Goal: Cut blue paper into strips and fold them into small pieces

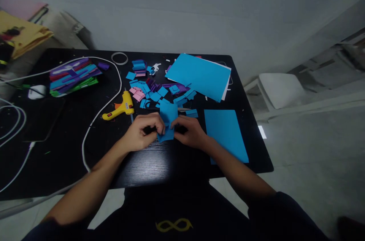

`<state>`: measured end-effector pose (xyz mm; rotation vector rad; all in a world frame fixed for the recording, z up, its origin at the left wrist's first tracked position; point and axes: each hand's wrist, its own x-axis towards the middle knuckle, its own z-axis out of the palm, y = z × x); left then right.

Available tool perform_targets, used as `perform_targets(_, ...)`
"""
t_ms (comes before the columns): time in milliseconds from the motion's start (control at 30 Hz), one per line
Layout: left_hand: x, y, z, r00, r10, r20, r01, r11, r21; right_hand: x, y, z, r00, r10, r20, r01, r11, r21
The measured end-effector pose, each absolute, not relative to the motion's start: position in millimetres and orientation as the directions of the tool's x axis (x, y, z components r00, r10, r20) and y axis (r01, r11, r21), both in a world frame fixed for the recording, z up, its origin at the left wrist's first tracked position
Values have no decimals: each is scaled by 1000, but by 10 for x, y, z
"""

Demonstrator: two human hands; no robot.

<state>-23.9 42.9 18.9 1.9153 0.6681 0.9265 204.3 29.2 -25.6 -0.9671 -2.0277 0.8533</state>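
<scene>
A blue paper piece [169, 113] with a crease across its lower part is held upright over the black table [145, 165]. My left hand [144, 131] pinches its left side, fingers closed on it. On the right side my right hand [188, 130] grips the same paper with thumb and fingertips. Small cut and folded blue pieces [155, 95] lie just beyond my hands, with pink pieces [137, 93] beside them. Part of a pair of scissors [184, 109] shows behind the held paper.
A yellow glue gun [121, 108] lies left of my hands. A white cable [85, 138] curves across the table's left part. Bundled coloured strips [74, 75] lie at the back left. Large blue sheets [199, 75] lie at the back right, another blue sheet [226, 132] at the right.
</scene>
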Motion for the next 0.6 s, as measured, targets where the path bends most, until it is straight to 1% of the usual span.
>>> perform_targets(100,-248,417,159,560,766,314,92,-435,896,2038,281,-244,-428,850,308,322,462,-826)
perform_targets(167,-251,408,146,553,774,309,89,-423,902,2048,283,-228,-429,864,265,255,397,-881)
perform_targets(267,-255,400,140,538,777,329,74,-432,899,2070,303,-189,-478,866,146,71,204,-976)
perform_targets(333,-252,395,144,532,773,346,66,-446,893,2071,318,-168,-486,871,68,-47,52,-998)
perform_targets(367,-247,391,146,532,770,352,69,-455,888,2063,324,-164,-471,882,26,-78,-12,-997)
perform_targets(400,-239,387,146,536,764,359,76,-467,881,2052,327,-166,-448,894,-17,-82,-60,-995)
perform_targets(467,-219,376,142,553,746,372,103,-504,857,2021,329,-185,-384,919,-86,-26,-103,-994)
perform_targets(533,-199,363,128,576,724,380,146,-548,824,1996,330,-215,-340,933,-120,58,-107,-993)
perform_targets(600,-184,350,110,602,701,382,183,-587,789,1985,335,-238,-335,934,-128,94,-103,-990)
